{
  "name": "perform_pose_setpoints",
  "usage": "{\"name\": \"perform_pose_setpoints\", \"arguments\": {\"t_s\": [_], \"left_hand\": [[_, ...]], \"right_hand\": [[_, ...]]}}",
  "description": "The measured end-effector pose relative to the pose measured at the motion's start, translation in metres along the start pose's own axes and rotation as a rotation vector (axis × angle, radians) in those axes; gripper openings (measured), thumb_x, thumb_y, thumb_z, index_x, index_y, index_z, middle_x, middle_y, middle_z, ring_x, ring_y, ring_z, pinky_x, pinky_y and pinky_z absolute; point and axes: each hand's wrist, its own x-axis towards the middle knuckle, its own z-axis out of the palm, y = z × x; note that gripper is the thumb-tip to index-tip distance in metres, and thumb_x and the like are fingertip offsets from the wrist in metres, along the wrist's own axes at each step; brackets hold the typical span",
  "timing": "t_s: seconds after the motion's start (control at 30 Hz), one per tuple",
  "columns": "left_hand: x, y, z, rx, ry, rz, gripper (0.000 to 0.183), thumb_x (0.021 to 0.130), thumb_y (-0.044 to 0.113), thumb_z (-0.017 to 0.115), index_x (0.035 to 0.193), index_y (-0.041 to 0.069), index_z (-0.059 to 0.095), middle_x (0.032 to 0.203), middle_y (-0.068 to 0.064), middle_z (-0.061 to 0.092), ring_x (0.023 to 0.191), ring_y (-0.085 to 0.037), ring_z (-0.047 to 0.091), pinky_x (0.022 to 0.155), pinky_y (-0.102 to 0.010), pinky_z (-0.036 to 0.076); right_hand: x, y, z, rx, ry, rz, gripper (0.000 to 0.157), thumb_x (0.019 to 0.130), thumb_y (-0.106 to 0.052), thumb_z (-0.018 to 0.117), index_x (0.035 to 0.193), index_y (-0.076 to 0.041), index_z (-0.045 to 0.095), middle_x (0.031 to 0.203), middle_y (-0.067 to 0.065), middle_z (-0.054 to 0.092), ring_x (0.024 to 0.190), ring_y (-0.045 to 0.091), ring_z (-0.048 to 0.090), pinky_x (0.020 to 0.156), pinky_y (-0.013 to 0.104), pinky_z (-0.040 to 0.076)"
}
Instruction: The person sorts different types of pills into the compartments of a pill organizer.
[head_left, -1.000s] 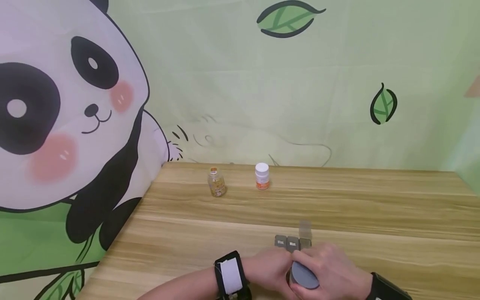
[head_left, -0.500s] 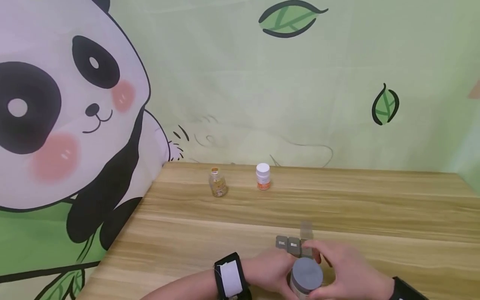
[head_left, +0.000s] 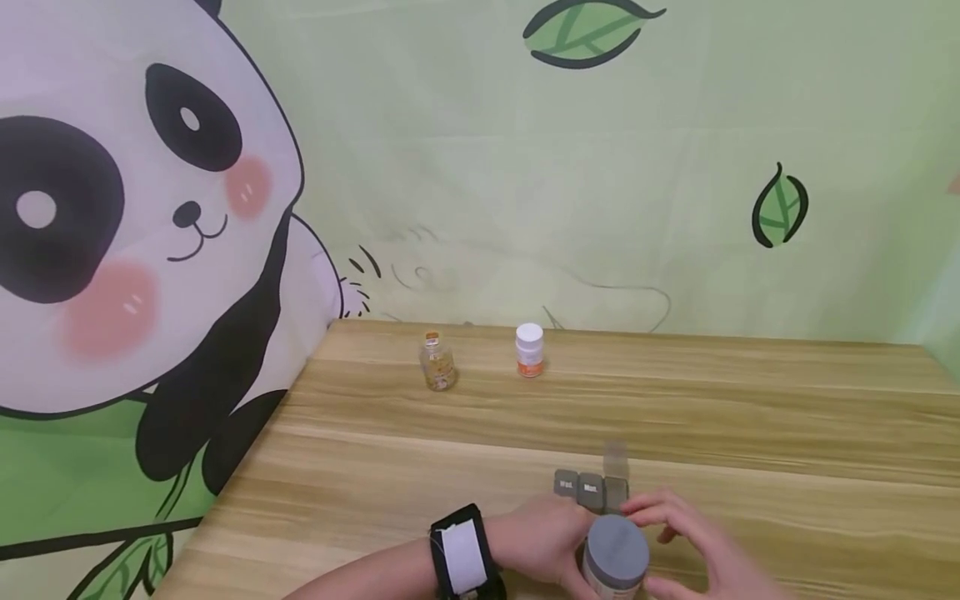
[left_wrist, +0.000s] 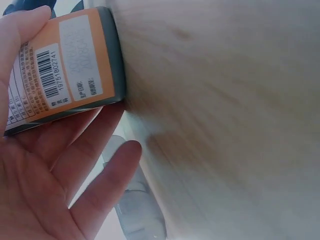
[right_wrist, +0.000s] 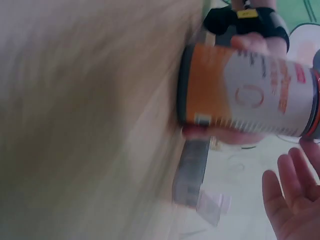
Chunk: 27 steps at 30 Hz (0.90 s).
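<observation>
A pill bottle (head_left: 618,552) with a grey screw lid stands upright at the front of the table. Its orange and white label (left_wrist: 65,60) faces the left wrist camera. My left hand (head_left: 540,537) grips the bottle's side, thumb and fingers curled round its body. My right hand (head_left: 708,542) is spread beside the lid, fingers loosely bent, with the fingertips (right_wrist: 307,145) right at the lid's edge. Just behind the bottle lies a grey pill organizer (head_left: 591,490), with "Wed." and "Mon." lids down and one clear lid (head_left: 616,460) raised. Part of the organizer is hidden by the hands.
Farther back on the wooden table (head_left: 750,400) stand a clear glass bottle (head_left: 438,367) with amber contents and a small white and orange bottle (head_left: 529,352). A panda-print cloth (head_left: 465,167) hangs behind the table.
My right hand was wrapped over the grey lid; it has let go, opened and drawn away to the right. My left hand keeps its grip on the bottle, which now looks more upright.
</observation>
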Motion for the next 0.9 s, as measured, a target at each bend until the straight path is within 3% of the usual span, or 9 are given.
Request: {"name": "perform_pose_setpoints", "arguments": {"t_s": [0.23,0.47,0.6,0.77,0.9], "left_hand": [[0.002,0.001,-0.001,0.000,0.007,-0.003,0.043,0.076,0.033,0.084,0.110,0.013,0.067,0.094,0.016,0.065,0.080,0.012,0.052,0.070,-0.007,0.041],[0.002,-0.001,0.001,0.015,0.032,0.001,0.042,0.077,0.031,0.084,0.110,0.013,0.067,0.094,0.014,0.065,0.081,0.011,0.052,0.070,-0.007,0.040],[0.001,-0.002,0.001,0.068,0.043,-0.001,0.035,0.076,0.033,0.084,0.099,0.013,0.067,0.080,0.016,0.059,0.069,0.009,0.048,0.062,-0.007,0.038],[0.000,-0.003,0.003,0.116,0.064,0.028,0.029,0.078,0.029,0.082,0.094,0.012,0.065,0.069,0.015,0.050,0.060,0.007,0.041,0.055,-0.008,0.034],[0.000,-0.003,0.003,0.102,0.066,0.040,0.035,0.079,0.029,0.081,0.105,0.012,0.064,0.080,0.014,0.058,0.068,0.010,0.045,0.061,-0.006,0.036]], "right_hand": [[0.004,-0.003,0.010,-0.035,0.046,-0.056,0.067,0.073,-0.014,0.085,0.132,-0.009,0.053,0.132,0.009,0.051,0.114,0.010,0.050,0.081,0.030,0.045],[0.013,-0.012,0.027,-0.197,0.152,0.090,0.063,0.066,-0.032,0.091,0.118,-0.023,0.056,0.126,0.001,0.056,0.111,0.010,0.054,0.082,0.028,0.048],[0.024,-0.015,0.036,-0.261,0.186,0.115,0.054,0.065,-0.040,0.090,0.106,-0.026,0.056,0.121,-0.003,0.058,0.104,0.013,0.057,0.077,0.027,0.049],[0.029,-0.015,0.041,-0.234,0.195,0.104,0.045,0.069,-0.035,0.089,0.102,-0.029,0.058,0.120,-0.005,0.060,0.103,0.013,0.058,0.076,0.027,0.048],[0.030,-0.014,0.038,-0.245,0.207,0.048,0.052,0.069,-0.027,0.089,0.114,-0.024,0.063,0.122,-0.002,0.059,0.107,0.014,0.056,0.080,0.023,0.046]]}}
